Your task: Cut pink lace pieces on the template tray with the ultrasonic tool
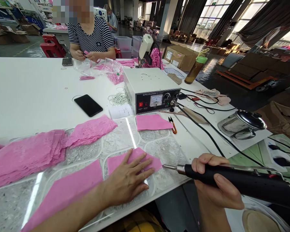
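My left hand [131, 177] lies flat, fingers spread, on a small pink fabric piece [156, 162] on the patterned mat [169, 148]. In my right hand [217, 183] is a black handheld ultrasonic tool [234, 180] with a thin metal tip, which points at the fabric's right end and appears to touch it. A larger pink fabric piece [72, 183] lies partly under my left forearm. Farther left are stacks of pink lace fabric [31, 154]. Beyond my left hand, a stack of pink pieces [153, 122] lies before the control box [152, 90].
Orange-handled thread snips [173, 125] lie right of the pink stack. Black cables [203, 129] cross the table toward the right edge, near a steel mug [241, 124]. A phone [88, 105] lies left of the box. Across the table sits a person in a striped shirt [91, 35].
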A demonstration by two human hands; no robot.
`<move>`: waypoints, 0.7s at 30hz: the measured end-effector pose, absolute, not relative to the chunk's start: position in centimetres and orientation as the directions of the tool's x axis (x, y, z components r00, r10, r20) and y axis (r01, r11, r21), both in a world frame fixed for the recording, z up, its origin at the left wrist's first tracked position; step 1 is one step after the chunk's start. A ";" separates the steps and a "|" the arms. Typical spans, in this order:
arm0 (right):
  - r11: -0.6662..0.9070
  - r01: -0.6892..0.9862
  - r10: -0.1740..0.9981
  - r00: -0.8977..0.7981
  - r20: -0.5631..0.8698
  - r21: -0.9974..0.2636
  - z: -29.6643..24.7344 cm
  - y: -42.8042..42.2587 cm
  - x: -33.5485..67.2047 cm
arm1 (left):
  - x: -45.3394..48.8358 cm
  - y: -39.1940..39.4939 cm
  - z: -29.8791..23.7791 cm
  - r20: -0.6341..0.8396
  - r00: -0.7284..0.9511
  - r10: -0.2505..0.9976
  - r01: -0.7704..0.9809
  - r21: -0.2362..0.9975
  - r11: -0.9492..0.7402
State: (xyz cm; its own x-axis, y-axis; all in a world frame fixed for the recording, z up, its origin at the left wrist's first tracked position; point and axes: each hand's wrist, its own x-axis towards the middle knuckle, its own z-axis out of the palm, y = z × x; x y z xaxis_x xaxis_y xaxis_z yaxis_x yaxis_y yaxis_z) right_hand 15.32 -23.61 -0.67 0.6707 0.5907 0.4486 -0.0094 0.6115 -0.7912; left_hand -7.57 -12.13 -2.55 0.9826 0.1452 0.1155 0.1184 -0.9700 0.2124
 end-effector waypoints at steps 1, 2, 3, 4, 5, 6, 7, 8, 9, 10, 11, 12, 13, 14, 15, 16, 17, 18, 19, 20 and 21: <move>0.613 -0.005 0.588 0.671 0.452 -0.790 -0.7 -23.6 15.4 | -7.6 -12.1 -2.4 0.108 0.983 0.148 0.121 0.224 -0.967; 0.615 -0.003 0.585 0.672 0.454 -0.788 -0.7 -23.7 15.4 | -7.6 -12.1 -2.2 0.105 0.983 0.152 0.124 0.237 -0.964; 0.616 -0.002 0.584 0.672 0.455 -0.788 -0.8 -23.7 15.5 | -7.6 -12.1 -2.1 0.105 0.982 0.157 0.126 0.253 -0.959; 0.617 -0.002 0.582 0.674 0.455 -0.787 -0.8 -23.8 15.5 | -7.6 -12.1 -1.9 0.105 0.981 0.164 0.130 0.270 -0.954; 0.617 -0.003 0.583 0.674 0.454 -0.787 -0.8 -23.8 15.5 | -7.5 -12.1 -1.7 0.106 0.980 0.171 0.135 0.286 -0.949; 0.617 -0.005 0.583 0.675 0.452 -0.787 -0.8 -23.9 15.6 | -7.4 -12.1 -1.5 0.105 0.978 0.180 0.141 0.302 -0.943; 0.617 -0.008 0.585 0.674 0.451 -0.787 -0.9 -23.9 15.6 | -7.3 -12.0 -1.3 0.102 0.977 0.185 0.144 0.317 -0.938; 0.617 -0.012 0.586 0.673 0.450 -0.787 -0.9 -24.0 15.6 | -7.1 -12.0 -1.2 0.095 0.978 0.187 0.146 0.330 -0.932; 0.617 -0.015 0.588 0.673 0.449 -0.786 -0.9 -24.0 15.6 | -6.9 -11.9 -1.1 0.084 0.979 0.186 0.147 0.341 -0.928; 0.618 -0.018 0.590 0.672 0.448 -0.786 -0.9 -24.0 15.6 | -6.6 -11.9 -1.1 0.071 0.981 0.182 0.147 0.348 -0.926; 0.618 -0.021 0.593 0.669 0.448 -0.786 -0.9 -24.0 15.6 | -6.3 -11.8 -1.1 0.056 0.983 0.177 0.146 0.349 -0.926; 0.617 -0.024 0.596 0.667 0.447 -0.786 -0.9 -24.0 15.5 | -6.1 -11.8 -1.2 0.044 0.984 0.172 0.146 0.346 -0.927; 0.617 -0.028 0.599 0.665 0.445 -0.787 -0.9 -24.0 15.5 | -5.9 -11.7 -1.4 0.038 0.985 0.169 0.146 0.339 -0.929; 0.615 -0.033 0.602 0.664 0.442 -0.788 -0.9 -23.9 15.5 | -5.7 -11.6 -1.6 0.035 0.985 0.168 0.147 0.331 -0.932; 0.614 -0.037 0.606 0.662 0.441 -0.788 -0.9 -23.9 15.5 | -5.6 -11.6 -1.8 0.036 0.985 0.167 0.147 0.323 -0.935; 0.613 -0.040 0.609 0.660 0.439 -0.789 -0.9 -23.9 15.5 | -5.5 -11.6 -2.1 0.040 0.985 0.167 0.146 0.317 -0.937; 0.612 -0.042 0.611 0.658 0.439 -0.790 -0.8 -23.8 15.5 | -5.5 -11.5 -2.3 0.045 0.985 0.165 0.143 0.312 -0.939; 0.613 -0.044 0.613 0.657 0.440 -0.789 -0.8 -23.8 15.5 | -5.6 -11.5 -2.5 0.050 0.985 0.162 0.140 0.308 -0.941; 0.613 -0.046 0.615 0.655 0.439 -0.789 -0.8 -23.8 15.5 | -5.6 -11.5 -2.7 0.052 0.986 0.160 0.137 0.305 -0.942; 0.613 -0.048 0.616 0.654 0.439 -0.788 -0.8 -23.9 15.5 | -5.7 -11.5 -2.8 0.052 0.986 0.156 0.134 0.302 -0.944; 0.613 -0.050 0.617 0.654 0.438 -0.788 -0.8 -23.9 15.6 | -5.8 -11.5 -2.9 0.053 0.987 0.155 0.132 0.298 -0.945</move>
State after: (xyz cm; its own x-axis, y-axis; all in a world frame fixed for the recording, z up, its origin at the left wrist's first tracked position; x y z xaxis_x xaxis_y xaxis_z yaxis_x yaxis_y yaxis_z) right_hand 15.58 -23.91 -0.83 0.6541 0.6168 0.4379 -0.0504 0.6132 -0.7883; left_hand -5.77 -11.52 -2.87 0.9866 0.1546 0.0528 0.1322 -0.9454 0.2980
